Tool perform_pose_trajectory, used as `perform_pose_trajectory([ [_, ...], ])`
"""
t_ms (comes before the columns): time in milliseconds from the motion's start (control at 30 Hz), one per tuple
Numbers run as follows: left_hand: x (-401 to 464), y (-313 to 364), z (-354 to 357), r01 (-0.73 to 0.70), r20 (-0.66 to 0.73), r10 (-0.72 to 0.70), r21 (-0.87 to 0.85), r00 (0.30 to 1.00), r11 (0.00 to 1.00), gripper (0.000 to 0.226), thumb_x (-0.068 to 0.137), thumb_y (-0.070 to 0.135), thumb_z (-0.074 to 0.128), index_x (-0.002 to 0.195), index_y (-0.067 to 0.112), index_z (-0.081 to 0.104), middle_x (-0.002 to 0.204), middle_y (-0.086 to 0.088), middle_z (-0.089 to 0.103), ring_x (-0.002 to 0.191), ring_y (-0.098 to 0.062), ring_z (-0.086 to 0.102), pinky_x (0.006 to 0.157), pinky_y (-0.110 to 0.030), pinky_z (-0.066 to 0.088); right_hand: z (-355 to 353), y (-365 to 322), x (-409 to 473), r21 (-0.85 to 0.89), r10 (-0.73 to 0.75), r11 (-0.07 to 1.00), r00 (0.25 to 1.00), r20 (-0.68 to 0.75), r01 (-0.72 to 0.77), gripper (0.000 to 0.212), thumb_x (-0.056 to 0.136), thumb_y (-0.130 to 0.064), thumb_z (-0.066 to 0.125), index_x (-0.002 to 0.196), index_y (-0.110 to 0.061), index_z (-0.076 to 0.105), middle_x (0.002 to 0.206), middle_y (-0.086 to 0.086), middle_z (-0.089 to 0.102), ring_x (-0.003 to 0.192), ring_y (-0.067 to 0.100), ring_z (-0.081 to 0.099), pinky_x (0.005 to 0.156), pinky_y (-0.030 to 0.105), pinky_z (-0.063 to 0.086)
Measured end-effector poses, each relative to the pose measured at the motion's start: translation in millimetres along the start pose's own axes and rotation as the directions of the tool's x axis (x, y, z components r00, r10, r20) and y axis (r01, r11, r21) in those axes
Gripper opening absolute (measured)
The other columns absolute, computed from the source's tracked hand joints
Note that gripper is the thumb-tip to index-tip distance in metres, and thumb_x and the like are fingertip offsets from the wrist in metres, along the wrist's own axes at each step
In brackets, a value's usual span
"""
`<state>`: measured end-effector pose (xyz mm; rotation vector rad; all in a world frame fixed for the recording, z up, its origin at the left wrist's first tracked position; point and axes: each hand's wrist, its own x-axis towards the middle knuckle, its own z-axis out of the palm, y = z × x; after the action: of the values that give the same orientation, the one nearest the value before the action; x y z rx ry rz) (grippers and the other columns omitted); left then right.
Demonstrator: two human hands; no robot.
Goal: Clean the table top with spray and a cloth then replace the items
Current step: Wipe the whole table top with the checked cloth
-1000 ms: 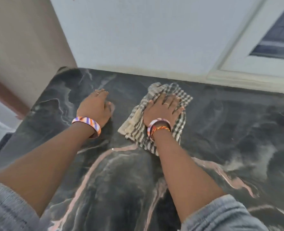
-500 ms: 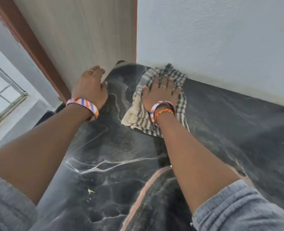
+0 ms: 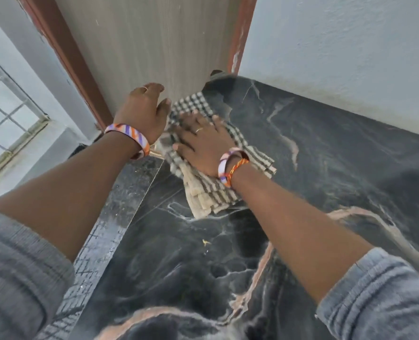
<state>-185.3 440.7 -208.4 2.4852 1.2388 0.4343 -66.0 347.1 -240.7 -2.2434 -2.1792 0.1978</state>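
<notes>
A black marble table top [image 3: 314, 148] with white and pink veins fills the lower right. On its far left edge lies a checked grey and cream cloth [image 3: 210, 192], partly folded. My right hand [image 3: 201, 143] presses flat on the cloth, fingers spread toward the left edge. My left hand [image 3: 142, 111] hovers just left of the cloth beyond the table's edge, fingers apart and curved, holding nothing. Both wrists wear striped bangles. No spray bottle is in view.
A wood-grain door [image 3: 154, 45] in a brown frame stands behind the table's left corner. A white wall [image 3: 338, 45] runs along the far side. A barred window [image 3: 9, 119] is at the left. A small yellow speck [image 3: 205, 241] lies on the marble.
My right hand has slid the cloth leftward to the table's left edge by the door. My left hand has left the table top and now hovers past the edge. The view has swung left.
</notes>
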Motion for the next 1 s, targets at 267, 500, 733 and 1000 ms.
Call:
perform_pose_trajectory([
  [267,-35.6,38.2,13.7,-0.172,0.111,0.176,-0.046,0.978,0.984,0.043,0.096,0.021,0.04,0.133,0.0,0.043,0.143,-0.023,0.041,0.132,-0.038,0.039,0.112,-0.046,0.032,9.2,-27.6,-81.3,0.077,0.169,0.983,0.986,0.002,-0.169,0.049,0.1,-0.039,0.019,0.147,-0.032,0.015,0.158,-0.005,0.01,0.147,0.017,0.002,0.115,0.054,-0.008],
  [500,-67.9,91.4,22.7,-0.338,0.12,0.346,-0.082,0.93,0.937,0.048,0.096,0.022,0.039,0.14,0.003,0.034,0.154,-0.016,0.026,0.143,-0.028,0.024,0.117,-0.039,0.023,12.1,48.4,-155.6,0.027,0.791,0.611,0.609,-0.048,-0.791,0.053,0.097,-0.04,0.012,0.149,-0.03,0.004,0.159,-0.003,0.005,0.147,0.023,0.0,0.099,0.066,-0.023],
  [733,-115.3,125.5,24.3,-0.403,0.179,0.412,-0.084,0.893,0.911,0.049,0.097,0.023,0.036,0.142,0.004,0.031,0.156,-0.012,0.021,0.145,-0.025,0.02,0.116,-0.035,0.022,20.0,96.5,-286.9,-0.028,0.999,0.047,0.047,-0.001,-0.998,0.066,0.093,-0.046,0.009,0.149,-0.013,0.007,0.158,0.01,0.005,0.147,0.025,-0.001,0.107,0.067,-0.016],
  [1000,-183.5,161.3,24.5,-0.468,0.202,0.479,-0.105,0.854,0.878,0.054,0.097,0.023,0.037,0.144,0.003,0.022,0.156,-0.013,0.019,0.145,-0.025,0.019,0.118,-0.036,0.02,29.5,60.0,-453.6,0.1,0.985,-0.158,-0.15,0.083,-0.982,0.057,0.096,-0.042,0.012,0.149,-0.023,0.004,0.159,0.0,-0.002,0.146,0.017,-0.008,0.107,0.067,-0.011],
])
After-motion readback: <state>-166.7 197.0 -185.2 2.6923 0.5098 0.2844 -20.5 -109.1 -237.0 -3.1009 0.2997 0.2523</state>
